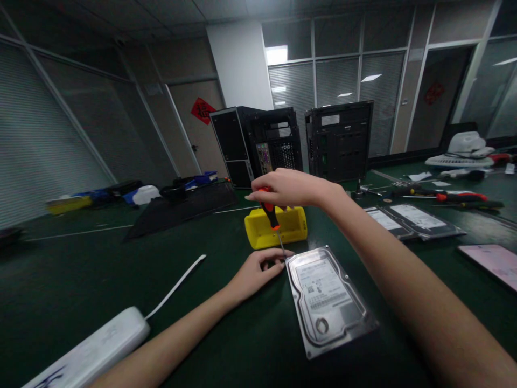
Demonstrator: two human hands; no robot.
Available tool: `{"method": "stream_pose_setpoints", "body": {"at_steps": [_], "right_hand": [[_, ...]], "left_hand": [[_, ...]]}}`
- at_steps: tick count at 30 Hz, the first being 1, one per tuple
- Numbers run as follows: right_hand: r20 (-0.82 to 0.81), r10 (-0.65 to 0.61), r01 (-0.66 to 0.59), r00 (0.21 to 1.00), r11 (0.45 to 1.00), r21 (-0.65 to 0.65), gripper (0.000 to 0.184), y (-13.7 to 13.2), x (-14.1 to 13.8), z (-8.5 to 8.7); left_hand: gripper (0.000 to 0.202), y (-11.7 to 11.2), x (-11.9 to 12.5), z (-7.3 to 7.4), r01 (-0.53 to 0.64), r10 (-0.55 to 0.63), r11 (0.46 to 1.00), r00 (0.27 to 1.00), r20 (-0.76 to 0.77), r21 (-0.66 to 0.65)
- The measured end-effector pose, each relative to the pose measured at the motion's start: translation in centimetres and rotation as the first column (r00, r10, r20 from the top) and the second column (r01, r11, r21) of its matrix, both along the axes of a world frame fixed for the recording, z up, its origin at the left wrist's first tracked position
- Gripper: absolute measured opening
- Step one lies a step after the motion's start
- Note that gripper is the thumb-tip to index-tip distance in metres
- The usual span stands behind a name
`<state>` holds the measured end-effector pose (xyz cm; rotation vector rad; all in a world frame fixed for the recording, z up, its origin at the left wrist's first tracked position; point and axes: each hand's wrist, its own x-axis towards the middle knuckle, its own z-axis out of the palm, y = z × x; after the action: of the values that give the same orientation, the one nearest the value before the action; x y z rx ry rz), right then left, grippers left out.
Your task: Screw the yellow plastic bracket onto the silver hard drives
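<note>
A: Colours?
B: Table (226, 345): dark green. Hard drive (343, 326): silver; its label (327, 280): white, black print, barcode stripes. Screwdriver (271, 211): black handle, orange-red accents, grey shaft.
A: Rest?
B: Bin (254, 231): solid yellow. Power strip (105, 342), towards table's near left corner: white, dark blue marks. Flat slab (495, 263), right edge: pink. Computer cases (341, 143), far edge: black.
</note>
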<state>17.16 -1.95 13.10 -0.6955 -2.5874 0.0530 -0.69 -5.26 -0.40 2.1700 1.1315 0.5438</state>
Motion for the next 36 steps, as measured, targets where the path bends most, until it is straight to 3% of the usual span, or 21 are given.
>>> {"method": "stream_pose_setpoints", "body": {"at_steps": [7,10,14,19,23,28,36], "right_hand": [[0.015,-0.072,0.074,0.997,0.990,-0.117,0.052,0.2,0.3,0.0],[0.024,-0.068,0.071,0.997,0.983,-0.169,0.049,0.3,0.4,0.1],[0.011,0.007,-0.005,1.000,0.987,-0.159,0.033,0.1,0.4,0.3],[-0.056,0.166,-0.174,0.985,0.956,-0.236,0.030,-0.1,-0.1,0.3],[-0.079,0.256,-0.267,0.963,0.946,-0.185,0.026,0.0,-0.5,0.1],[-0.045,0.179,-0.180,0.983,0.983,-0.031,0.035,0.4,-0.6,0.0],[-0.004,-0.013,0.013,1.000,0.999,0.041,0.037,0.5,-0.3,-0.3]], "left_hand": [[0.032,0.2,-0.2,-0.3,-0.004,0.004,1.000,1.000,0.013,0.005],[0.032,0.2,-0.3,-0.4,-0.007,0.007,1.000,1.000,0.011,-0.002],[0.033,0.1,-0.2,-0.3,-0.017,0.017,1.000,1.000,-0.004,0.000],[0.034,0.0,0.0,-0.1,-0.022,0.022,1.000,1.000,-0.011,-0.003],[0.033,0.0,0.1,0.1,-0.015,0.015,1.000,1.000,0.004,-0.007],[0.032,-0.1,0.1,0.1,-0.013,0.013,1.000,1.000,0.001,-0.004],[0.034,-0.1,0.1,0.0,-0.017,0.017,1.000,1.000,-0.007,0.005]]}}
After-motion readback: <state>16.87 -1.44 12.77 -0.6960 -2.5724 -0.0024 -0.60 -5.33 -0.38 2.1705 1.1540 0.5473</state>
